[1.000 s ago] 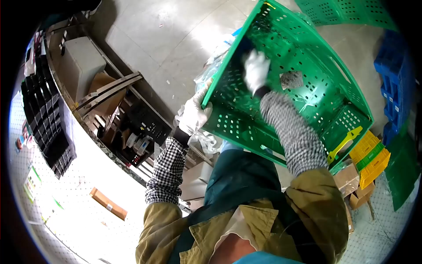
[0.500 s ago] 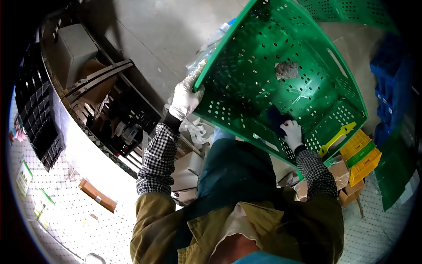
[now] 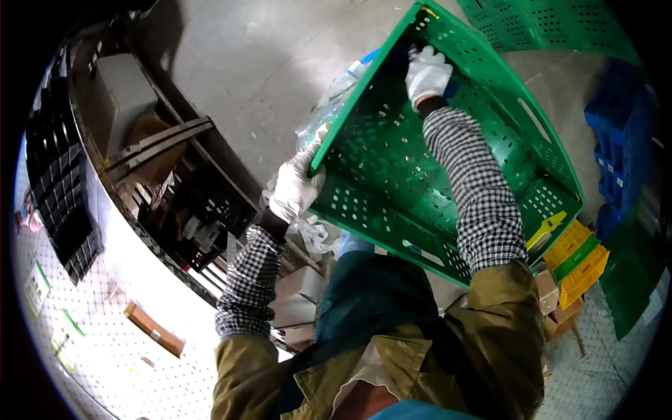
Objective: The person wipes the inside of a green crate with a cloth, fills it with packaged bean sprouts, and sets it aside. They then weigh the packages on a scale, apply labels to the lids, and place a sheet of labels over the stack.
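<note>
The person holds a big green crate (image 3: 392, 161) up in front of them, tipped so its open side faces them. It's full of little holes. The left hand (image 3: 295, 187), in a white glove, is closed tight on the crate's rim at the near left corner, thumb on the outside, fingers tucked in. The right hand (image 3: 428, 72), also in a white glove, is deep inside the crate, up at the far top end, w/ the checked sleeve (image 3: 476, 189) lying across the crate's inside. That hand is curled round a dark blue cloth (image 3: 453, 87) & pressed on the crate wall; most of the cloth is hidden under the glove, only bits poke out at the sides. A yellow clip (image 3: 549, 227) sticks out at the crate's lower right corner. Behind the crate's left edge lie clear plastic bags (image 3: 329, 105) on the grey floor. Another green crate (image 3: 553, 24) is at the top right, blue crates (image 3: 619, 133) are stacked at the right, and a yellow crate (image 3: 584, 262) sits on cardboard boxes (image 3: 553, 294) below them. A dark rack (image 3: 175, 189) w/ stuff stands to the left
</note>
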`<action>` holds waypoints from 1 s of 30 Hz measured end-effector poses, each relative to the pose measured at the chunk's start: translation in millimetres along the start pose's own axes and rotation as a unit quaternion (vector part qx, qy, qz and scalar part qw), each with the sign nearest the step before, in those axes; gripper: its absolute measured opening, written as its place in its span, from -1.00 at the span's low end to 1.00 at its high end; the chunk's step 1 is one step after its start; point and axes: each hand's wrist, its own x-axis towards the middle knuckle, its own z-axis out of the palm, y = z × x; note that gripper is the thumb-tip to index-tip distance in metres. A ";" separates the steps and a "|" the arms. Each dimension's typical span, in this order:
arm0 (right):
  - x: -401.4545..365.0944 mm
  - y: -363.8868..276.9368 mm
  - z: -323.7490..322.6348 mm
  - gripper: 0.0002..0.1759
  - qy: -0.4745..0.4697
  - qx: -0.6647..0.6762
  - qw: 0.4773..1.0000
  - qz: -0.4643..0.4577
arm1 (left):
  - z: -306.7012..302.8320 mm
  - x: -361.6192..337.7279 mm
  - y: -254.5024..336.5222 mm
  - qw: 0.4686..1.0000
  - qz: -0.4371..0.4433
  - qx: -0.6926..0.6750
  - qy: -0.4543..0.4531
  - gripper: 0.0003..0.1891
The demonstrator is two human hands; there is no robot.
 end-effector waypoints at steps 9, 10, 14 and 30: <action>-29.6 -0.5 6.9 -0.70 0.002 -0.101 0.983 -0.152 | -4.7 1.2 16.6 0.999 -0.043 -0.001 -0.027 -0.45; -2.4 -0.4 5.4 -0.68 -0.029 -0.051 0.994 -0.088 | -2.4 -1.1 16.3 0.999 -0.033 -0.008 -0.018 -0.45; 6.2 -0.2 17.5 -0.59 0.008 -0.003 0.997 -0.078 | -0.4 4.3 12.0 0.999 0.024 -0.021 0.008 -0.44; -13.3 26.2 17.2 -0.54 -0.057 0.002 0.968 -0.246 | 4.2 -2.0 3.6 0.999 0.001 -0.034 -0.012 -0.41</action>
